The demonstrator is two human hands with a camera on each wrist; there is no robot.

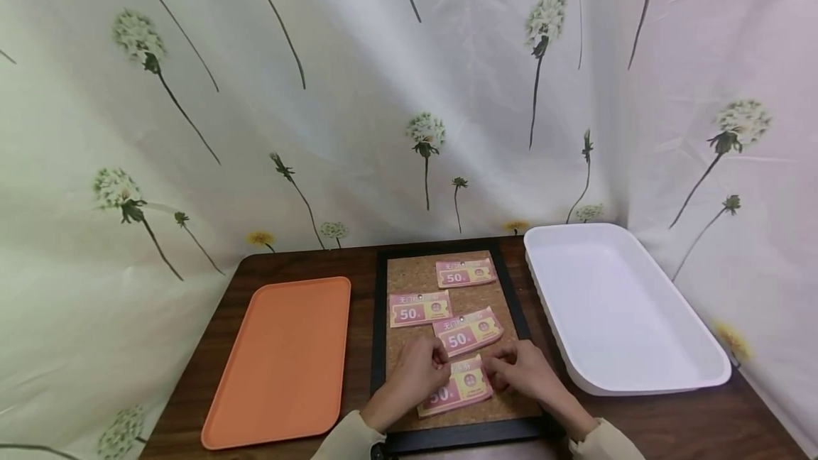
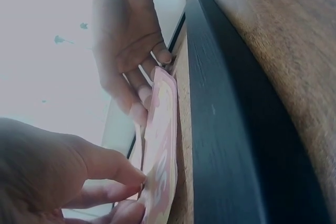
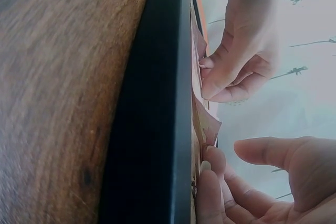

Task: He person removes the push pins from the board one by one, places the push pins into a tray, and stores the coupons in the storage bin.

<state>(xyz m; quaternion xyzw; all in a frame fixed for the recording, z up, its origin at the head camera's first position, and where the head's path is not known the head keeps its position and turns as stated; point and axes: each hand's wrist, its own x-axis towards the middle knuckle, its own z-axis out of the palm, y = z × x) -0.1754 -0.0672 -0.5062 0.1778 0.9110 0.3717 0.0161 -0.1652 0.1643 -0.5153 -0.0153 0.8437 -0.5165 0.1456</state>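
Pink-and-yellow paper coupons marked 50 lie on a cork board (image 1: 409, 272) with a black frame (image 1: 377, 346). On the nearest coupon (image 1: 469, 383), my left hand (image 1: 415, 375) brings thumb and fingertips together near the top edge. In the left wrist view, a small dark pin-like thing (image 2: 142, 186) shows between these fingertips, too small to tell for sure. My right hand (image 1: 527, 371) touches the coupon's right edge with its fingers, while its thumb (image 3: 257, 150) stands apart. One corner of this coupon lifts off the cork in the right wrist view.
Three more coupons lie farther up the board: a middle one (image 1: 469, 332), a left one (image 1: 418, 309) and a far one (image 1: 465, 274). An orange tray (image 1: 281, 368) is on the left, a deep white tray (image 1: 629, 304) on the right. A flowered curtain (image 1: 358, 126) hangs behind the wooden table (image 1: 204, 382).
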